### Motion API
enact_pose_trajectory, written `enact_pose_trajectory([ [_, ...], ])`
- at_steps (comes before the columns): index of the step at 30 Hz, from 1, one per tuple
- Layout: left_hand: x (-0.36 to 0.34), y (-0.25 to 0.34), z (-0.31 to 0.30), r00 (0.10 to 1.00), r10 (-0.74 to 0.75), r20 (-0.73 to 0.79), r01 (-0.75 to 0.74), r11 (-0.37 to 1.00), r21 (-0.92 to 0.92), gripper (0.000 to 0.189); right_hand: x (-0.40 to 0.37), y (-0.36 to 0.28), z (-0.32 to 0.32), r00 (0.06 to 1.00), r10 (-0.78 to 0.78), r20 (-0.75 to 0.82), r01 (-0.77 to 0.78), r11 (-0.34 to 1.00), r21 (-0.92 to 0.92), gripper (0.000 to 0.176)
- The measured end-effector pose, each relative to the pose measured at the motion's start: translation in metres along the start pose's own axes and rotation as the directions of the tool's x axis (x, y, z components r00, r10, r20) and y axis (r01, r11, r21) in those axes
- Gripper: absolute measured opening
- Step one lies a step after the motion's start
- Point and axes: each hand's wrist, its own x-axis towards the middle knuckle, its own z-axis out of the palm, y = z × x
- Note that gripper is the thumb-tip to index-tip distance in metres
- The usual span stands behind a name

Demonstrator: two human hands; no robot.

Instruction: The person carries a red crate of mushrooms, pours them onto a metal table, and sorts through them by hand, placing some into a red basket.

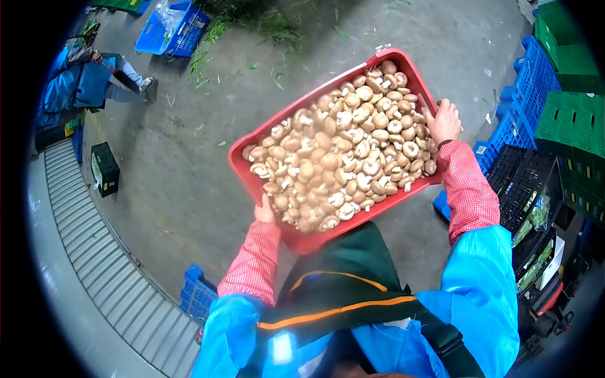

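A red plastic crate point(413, 61) full of brown-capped mushrooms point(362, 149) is held in front of my body, turned at a slant. My left hand point(265, 210) grips its near left end, with part of the fingers hidden by the crate wall. At the right end, my right hand point(445, 123) is closed over the rim. The mushrooms are heaped nearly to the edge, caps and pale stems mixed. Both my forearms wear red-and-white checked sleeve covers over blue sleeves.
A roller conveyor point(107, 271) curves along the left. Blue pallets point(535, 79), green crates point(570, 126) and black crates point(523, 179) stand at right. A blue basket point(189, 28), scattered green leaves point(268, 25) and a black crate point(104, 169) lie on the floor. Another person point(88, 79) is at upper left.
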Motion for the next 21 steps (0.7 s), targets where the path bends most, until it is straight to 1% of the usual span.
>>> enact_pose_trajectory([
  [2, 0.036, -0.044, -0.033, 0.984, 0.139, -0.111, -0.111, 0.967, 0.228, 0.025, 0.012, 0.008, 0.02, 0.998, 0.013, 0.056, -0.015, 1.0, 0.027, 0.054],
  [3, 0.029, -0.038, -0.027, 0.983, 0.148, -0.105, -0.126, 0.974, 0.19, 0.025, 0.024, 0.015, 0.035, 0.98, 0.065, 0.188, -0.082, 0.993, 0.087, 0.054],
  [4, 0.012, -0.025, -0.018, 0.983, 0.156, -0.098, -0.14, 0.978, 0.152, 0.025, 0.035, 0.027, 0.051, 0.944, 0.081, 0.32, -0.209, 0.897, 0.39, 0.051],
  [5, 0.003, -0.018, -0.011, 0.982, 0.166, -0.092, -0.155, 0.981, 0.114, 0.024, 0.041, 0.024, 0.047, 0.924, 0.102, 0.367, -0.248, 0.893, 0.376, 0.049],
  [6, 0.007, -0.022, -0.012, 0.982, 0.163, -0.096, -0.15, 0.979, 0.135, 0.024, 0.044, 0.021, 0.041, 0.902, 0.122, 0.414, -0.285, 0.889, 0.359, 0.047],
  [8, 0.02, -0.03, -0.016, 0.982, 0.159, -0.104, -0.139, 0.975, 0.176, 0.023, 0.045, 0.019, 0.039, 0.898, 0.08, 0.433, -0.287, 0.852, 0.438, 0.045],
  [9, 0.009, -0.018, -0.006, 0.986, 0.138, -0.098, -0.13, 0.988, 0.084, 0.022, 0.048, 0.019, 0.037, 0.896, 0.058, 0.441, -0.287, 0.832, 0.475, 0.045],
  [10, 0.012, -0.02, -0.009, 0.992, 0.102, -0.079, -0.095, 0.992, 0.087, 0.022, 0.049, 0.041, 0.079, 0.907, 0.036, 0.42, -0.286, 0.785, 0.549, 0.044],
  [11, 0.02, -0.027, -0.007, 0.994, 0.087, -0.071, -0.083, 0.995, 0.061, 0.021, 0.058, 0.037, 0.097, 0.928, 0.016, 0.371, -0.225, 0.818, 0.529, 0.043],
  [12, 0.026, -0.033, -0.005, 0.995, 0.073, -0.062, -0.071, 0.997, 0.035, 0.021, 0.06, 0.039, 0.108, 0.928, -0.037, 0.372, -0.171, 0.842, 0.512, 0.042],
  [13, 0.023, -0.041, 0.003, 0.997, 0.062, -0.053, -0.062, 0.998, 0.007, 0.021, 0.054, 0.051, 0.115, 0.947, -0.1, 0.305, -0.065, 0.87, 0.489, 0.042],
  [14, 0.021, -0.062, -0.007, 1.0, 0.002, -0.023, -0.002, 1.0, -0.009, 0.023, 0.016, 0.073, 0.108, 0.94, -0.081, 0.332, -0.111, 0.846, 0.521, 0.043],
  [15, 0.016, -0.067, -0.002, 1.0, -0.023, -0.02, 0.023, 1.0, 0.004, 0.024, 0.007, 0.076, 0.089, 0.943, -0.021, 0.333, -0.16, 0.848, 0.505, 0.045],
  [16, 0.007, -0.066, 0.002, 0.999, -0.047, -0.016, 0.047, 0.999, 0.017, 0.026, 0.008, 0.076, 0.074, 0.934, 0.007, 0.356, -0.17, 0.887, 0.429, 0.043],
  [18, -0.012, -0.071, -0.002, 0.999, -0.041, 0.016, 0.041, 0.999, -0.006, 0.027, -0.019, 0.095, 0.049, 0.94, -0.025, 0.341, -0.188, 0.795, 0.577, 0.036],
  [19, -0.016, -0.071, -0.005, 0.998, -0.044, 0.049, 0.044, 0.999, 0.009, 0.027, -0.03, 0.114, 0.037, 0.929, -0.006, 0.369, -0.226, 0.782, 0.581, 0.032],
  [20, -0.017, -0.068, -0.013, 0.993, -0.073, 0.094, 0.069, 0.996, 0.049, 0.027, -0.046, 0.128, 0.022, 0.913, 0.022, 0.407, -0.277, 0.765, 0.581, 0.03],
  [21, -0.037, -0.032, -0.003, 0.992, -0.067, 0.105, 0.057, 0.994, 0.093, 0.026, -0.056, 0.131, 0.004, 0.92, 0.029, 0.391, -0.267, 0.775, 0.573, 0.029],
])
